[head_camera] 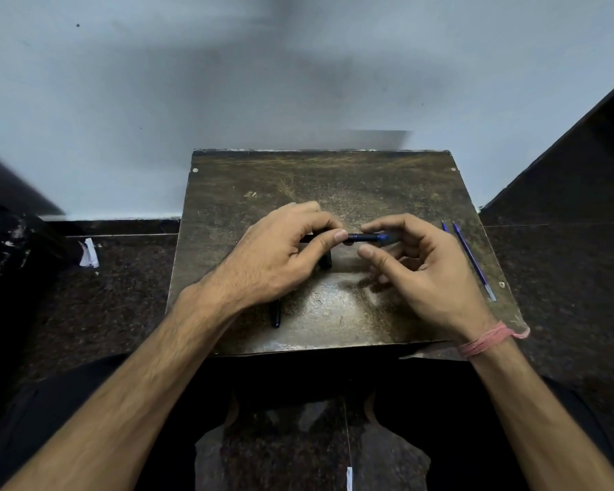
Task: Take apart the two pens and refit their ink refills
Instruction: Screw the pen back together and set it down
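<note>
Pinching one dark-blue pen (pixel 366 237) between them, left hand (pixel 284 253) and right hand (pixel 426 274) clamp its ends; two refills (pixel 472 258), seemingly, lie beside.

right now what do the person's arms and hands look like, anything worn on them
Both forearms are bare, with no sleeves in view, and both hands are bare too: no gloves, rings or watch that I can see. The left hand and its wrist carry nothing. The right hand has a pink thread band wound several times around the wrist, with a loose end sticking out to the side.

Dark pen barrel (pixel 364 237) held level; two blue refills (pixel 473 260) lie rightward.
</note>
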